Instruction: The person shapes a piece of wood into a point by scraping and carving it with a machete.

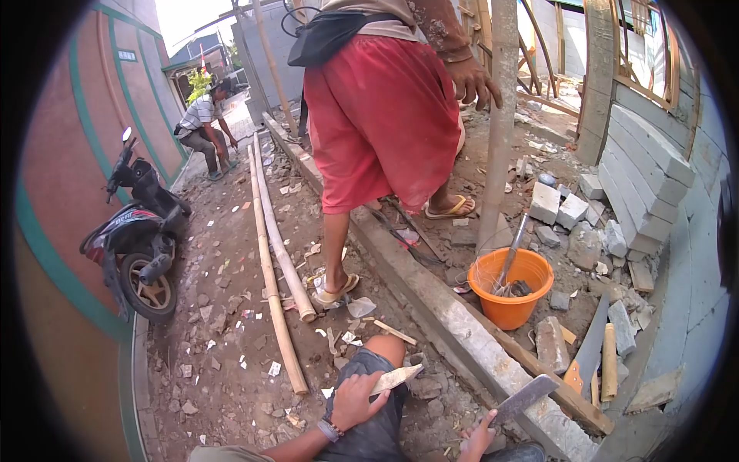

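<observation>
My left hand (354, 401) is closed around a pale pointed piece of wood (398, 377), resting over my bent knee. Its sharpened end points up and to the right. To the right, my right hand (478, 436) grips the handle of a broad-bladed knife (526, 398), whose blade slants up over the concrete ledge. Blade and wood are apart. An orange bucket (512, 296) with a metal-handled tool and wire in it stands beyond the knife. A hand saw (589, 346) lies at the right, beside a short bamboo piece (609, 362).
A person in red shorts (381, 115) stands just ahead; another person (202, 127) bends down farther back. Two long bamboo poles (271, 292) lie on the rubble-strewn ground. A motorbike (138, 231) stands left, stacked blocks (647, 173) right. A concrete ledge (431, 296) runs diagonally.
</observation>
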A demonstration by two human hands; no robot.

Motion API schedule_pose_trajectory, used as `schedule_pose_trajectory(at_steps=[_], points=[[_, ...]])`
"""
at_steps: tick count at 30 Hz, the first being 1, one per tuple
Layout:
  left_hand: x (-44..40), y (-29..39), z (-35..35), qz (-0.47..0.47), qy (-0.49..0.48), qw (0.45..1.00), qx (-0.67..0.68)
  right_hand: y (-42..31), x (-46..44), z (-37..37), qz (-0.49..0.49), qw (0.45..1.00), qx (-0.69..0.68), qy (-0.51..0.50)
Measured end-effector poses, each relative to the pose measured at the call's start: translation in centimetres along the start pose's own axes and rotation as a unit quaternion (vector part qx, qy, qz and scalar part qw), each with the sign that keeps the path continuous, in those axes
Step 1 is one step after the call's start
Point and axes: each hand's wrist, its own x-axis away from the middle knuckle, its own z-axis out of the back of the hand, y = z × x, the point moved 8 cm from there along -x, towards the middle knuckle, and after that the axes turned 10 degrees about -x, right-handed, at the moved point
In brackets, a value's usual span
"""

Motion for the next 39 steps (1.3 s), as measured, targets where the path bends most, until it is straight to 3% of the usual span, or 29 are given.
schedule_pose_trajectory(at_steps=[6,9,15,18,21,24,30,33,36,39], points=[[0.2,-0.4,-0.2,0.004,0.003,1.000,0.002,-0.3,0.7,-0.3,0.020,0.999,0.013,0.032],[0.3,-0.5,-0.2,0.004,-0.002,1.000,0.004,-5.5,5.9,-1.7,0.039,0.931,0.341,0.121],[0.2,-0.4,0.0,0.005,-0.001,1.000,0.015,-5.3,5.9,-1.2,0.058,0.919,0.362,0.143],[0.1,-0.3,0.3,0.004,0.002,1.000,0.024,-4.5,5.5,-1.4,-0.005,0.942,0.322,0.096],[0.3,-0.5,0.1,0.008,0.002,1.000,0.018,-1.1,1.0,1.9,0.029,0.908,0.378,0.177],[0.1,-0.3,0.3,0.008,0.002,1.000,0.025,-6.2,8.2,-3.0,-0.001,0.958,0.262,0.117],[0.1,-0.4,0.0,0.014,-0.009,1.000,0.021,-2.9,3.7,-1.0,0.008,0.966,0.245,0.085],[0.0,-0.2,0.2,0.013,-0.006,1.000,0.023,-2.9,2.1,0.5,0.095,0.915,0.365,0.144],[-0.1,-0.1,0.1,0.011,-0.009,1.000,0.017,-3.7,3.4,-0.3,0.035,0.922,0.369,0.110],[0.0,-0.2,-0.2,0.001,0.006,1.000,0.003,-4.0,4.0,-0.7,0.048,0.930,0.346,0.111]])
